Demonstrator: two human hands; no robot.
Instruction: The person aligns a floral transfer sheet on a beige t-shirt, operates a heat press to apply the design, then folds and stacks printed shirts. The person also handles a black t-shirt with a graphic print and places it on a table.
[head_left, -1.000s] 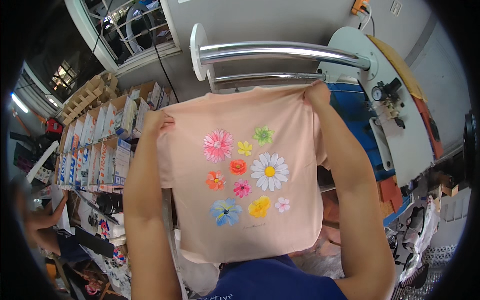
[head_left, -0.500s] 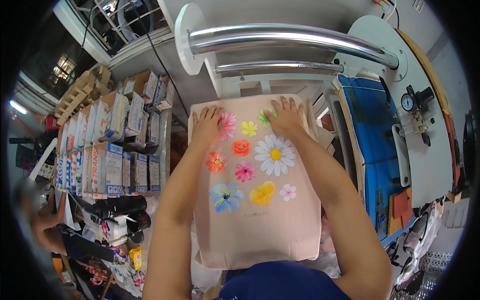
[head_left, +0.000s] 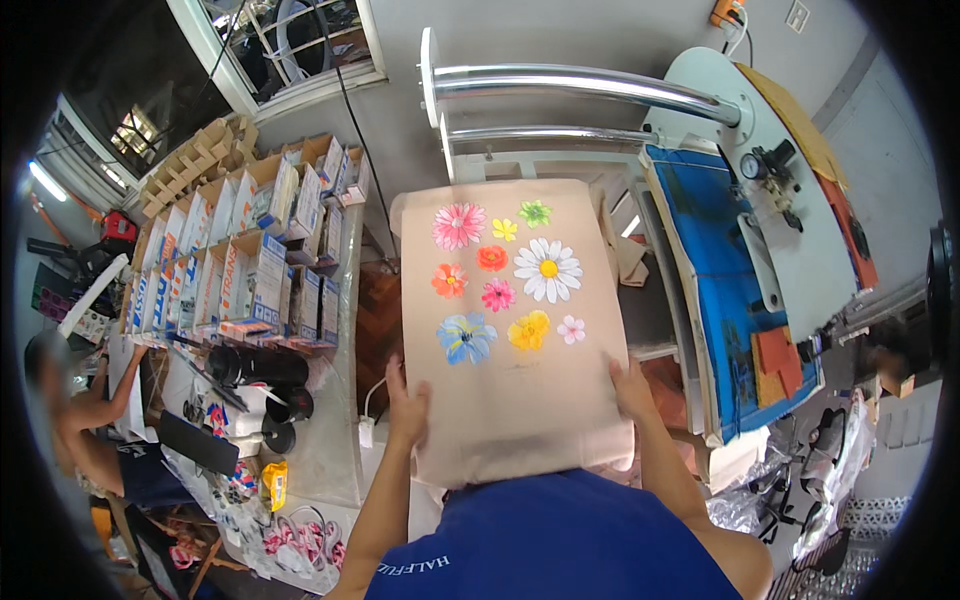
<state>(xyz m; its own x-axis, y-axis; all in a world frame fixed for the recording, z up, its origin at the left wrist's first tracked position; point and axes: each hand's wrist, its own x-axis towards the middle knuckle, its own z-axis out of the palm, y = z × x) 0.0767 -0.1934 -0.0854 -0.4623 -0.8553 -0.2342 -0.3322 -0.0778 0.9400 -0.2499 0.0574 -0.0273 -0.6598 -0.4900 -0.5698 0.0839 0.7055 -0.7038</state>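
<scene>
A peach-beige cloth point(head_left: 520, 410) lies spread over a flat board in front of me, its upper half printed with several flowers: a white daisy point(head_left: 548, 269), a blue flower point(head_left: 466, 338) and a yellow flower point(head_left: 528, 329) among them. My left hand point(head_left: 405, 408) is at the cloth's left edge, slightly blurred, fingers stretched upward and thumb apart. At the right edge my right hand point(head_left: 632, 390) touches or nearly touches the cloth, also a little smeared, fingers extended. No object shows in either hand. The cloth's near edge meets my blue shirt.
Behind the cloth runs a thick chrome bar point(head_left: 590, 85) on a white frame. To the right are a blue padded board point(head_left: 715, 280) and a pressure gauge point(head_left: 752, 166). Boxes point(head_left: 255, 280) fill the left table, where another person point(head_left: 95, 420) is at work.
Both hands have come from the cloth's far end down to its near side edges. The view has shifted, showing more of my shirt and the left table.
</scene>
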